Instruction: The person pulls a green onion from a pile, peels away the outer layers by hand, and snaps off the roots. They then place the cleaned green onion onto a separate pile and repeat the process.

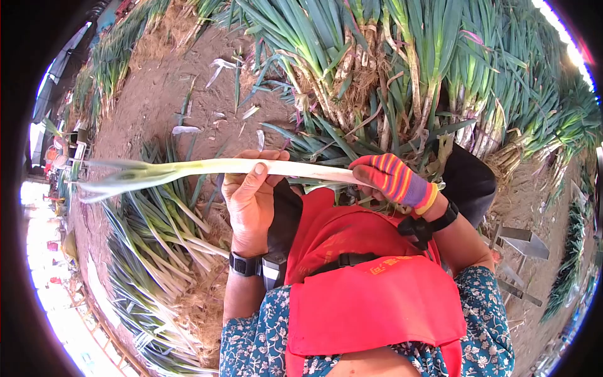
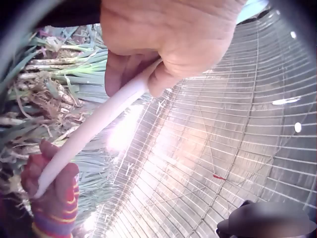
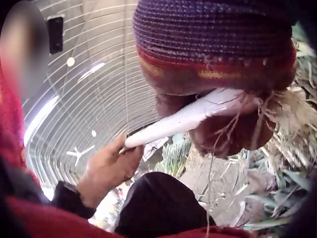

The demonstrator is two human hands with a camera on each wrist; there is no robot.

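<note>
A long green onion (image 1: 317,169) with a white, peeled-looking stalk lies level across the body in the head view, its green leaves (image 1: 132,176) pointing left. My bare left hand (image 1: 250,204) grips the stalk about midway, thumb on top and fingers behind. At the root end, my right hand (image 1: 397,182), in a striped knit glove, holds the stalk. Thin roots (image 3: 233,129) hang beside the gloved fingers in the right wrist view. The left wrist view shows the white stalk (image 2: 94,124) running between both hands.
Upright bunches of green onions (image 1: 352,56) stand in front, with more heaped on the left (image 1: 163,251). Loose leaf scraps (image 1: 185,129) lie on the dirt floor (image 1: 151,94). A metal stand (image 1: 526,244) is at the right. A red apron (image 1: 377,301) covers the lap.
</note>
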